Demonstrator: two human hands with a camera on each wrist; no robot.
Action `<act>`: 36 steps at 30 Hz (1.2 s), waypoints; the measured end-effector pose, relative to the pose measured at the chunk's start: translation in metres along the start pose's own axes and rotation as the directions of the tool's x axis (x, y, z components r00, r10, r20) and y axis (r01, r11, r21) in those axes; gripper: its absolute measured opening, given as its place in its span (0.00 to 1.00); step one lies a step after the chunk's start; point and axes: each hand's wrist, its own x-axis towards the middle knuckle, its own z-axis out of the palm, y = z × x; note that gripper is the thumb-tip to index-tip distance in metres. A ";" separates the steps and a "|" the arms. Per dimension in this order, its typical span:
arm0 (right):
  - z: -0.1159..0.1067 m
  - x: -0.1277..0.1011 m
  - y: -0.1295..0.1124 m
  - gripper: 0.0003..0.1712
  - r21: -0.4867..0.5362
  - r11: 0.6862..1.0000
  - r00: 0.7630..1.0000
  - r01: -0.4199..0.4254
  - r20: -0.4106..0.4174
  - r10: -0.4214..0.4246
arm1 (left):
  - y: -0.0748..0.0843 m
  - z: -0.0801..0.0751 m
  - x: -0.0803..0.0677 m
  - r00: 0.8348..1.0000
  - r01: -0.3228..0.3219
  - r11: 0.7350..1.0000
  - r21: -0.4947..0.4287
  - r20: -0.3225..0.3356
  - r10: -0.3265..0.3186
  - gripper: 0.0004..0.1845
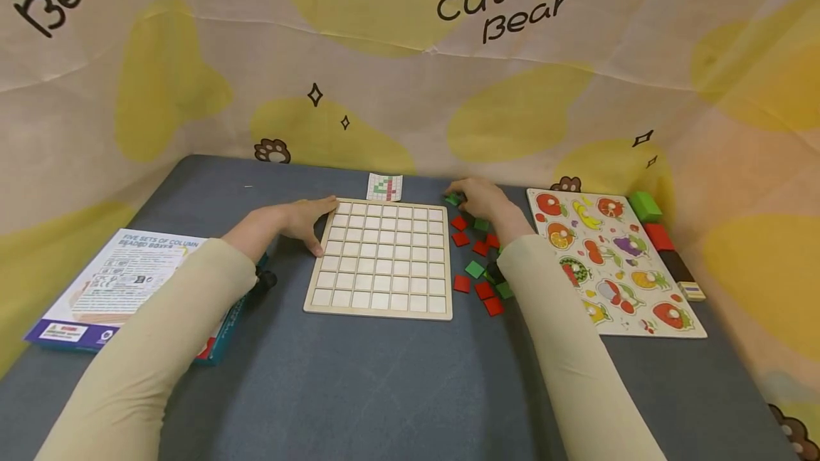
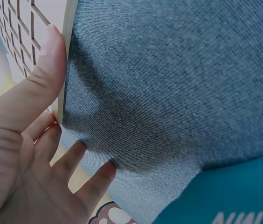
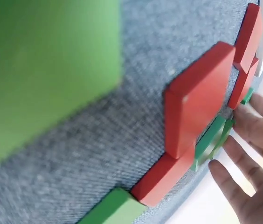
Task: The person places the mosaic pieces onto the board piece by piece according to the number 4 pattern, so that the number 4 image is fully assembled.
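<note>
A wooden grid board [image 1: 381, 262] with bare cells lies in the middle of the grey table. My left hand [image 1: 307, 223] rests against its left edge; in the left wrist view the thumb [image 2: 47, 56] presses the board's rim [image 2: 69, 28] and the other fingers lie straight on the cloth. My right hand [image 1: 477, 199] reaches past the board's far right corner, its fingertips on a green tile [image 1: 453, 198]. Its fingers [image 3: 252, 158] look straight and spread beside red tiles [image 3: 197, 102]. Red and green tiles [image 1: 477, 255] lie scattered right of the board.
A small pattern card [image 1: 385, 187] lies behind the board. A fruit peg puzzle [image 1: 608, 262] sits at the right, with green [image 1: 643, 206], red [image 1: 658, 237] and dark blocks along its far side. A printed box [image 1: 122, 276] lies at the left. A patterned cloth wall surrounds the table.
</note>
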 end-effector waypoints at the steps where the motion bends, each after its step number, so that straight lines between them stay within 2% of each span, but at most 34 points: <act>1: 0.000 0.000 0.000 0.23 -0.014 1.000 1.000 -0.009 -0.015 0.009 | 0.000 0.000 0.000 1.000 0.000 1.000 0.003 0.001 0.000 0.61; 5: 0.001 0.000 0.000 0.17 -0.044 0.998 0.998 -0.039 -0.053 0.037 | 0.001 0.001 0.001 1.000 0.004 1.000 0.005 0.002 -0.004 0.61; 11: 0.000 0.001 0.001 0.09 0.004 0.998 0.991 -0.059 -0.119 0.059 | 0.001 0.003 0.002 1.000 -0.001 1.000 0.013 -0.005 0.001 0.61; 15: 0.000 0.003 -0.009 0.07 0.172 0.984 0.979 -0.041 -0.189 0.074 | 0.002 0.004 0.002 1.000 0.013 1.000 0.018 -0.003 -0.013 0.59; 18: 0.000 0.007 -0.028 0.07 0.334 0.942 0.979 0.002 -0.193 0.066 | 0.003 0.004 0.002 1.000 0.020 0.999 0.028 0.000 -0.020 0.58; 21: 0.003 0.012 -0.048 0.08 0.423 0.905 0.986 0.038 -0.162 0.034 | 0.002 0.004 0.003 1.000 0.025 0.999 0.042 0.001 -0.025 0.59; 25: 0.008 0.019 -0.069 0.07 0.395 0.917 0.990 0.064 -0.140 -0.008 | 0.002 0.004 0.004 1.000 0.031 0.998 0.049 -0.001 -0.031 0.58; 28: 0.011 0.023 -0.077 0.06 0.329 0.942 0.991 0.067 -0.131 -0.025 | 0.001 0.004 0.004 0.999 0.032 0.998 0.048 -0.001 -0.032 0.58; 32: 0.014 0.025 -0.081 0.05 0.284 0.958 0.994 0.037 -0.113 -0.004 | 0.000 0.003 0.004 1.000 0.023 0.998 0.052 -0.008 -0.022 0.59; 36: 0.016 0.026 -0.083 0.04 0.294 0.956 0.993 0.012 -0.113 0.022 | 0.000 0.001 0.004 1.000 0.012 0.997 0.073 -0.024 -0.010 0.59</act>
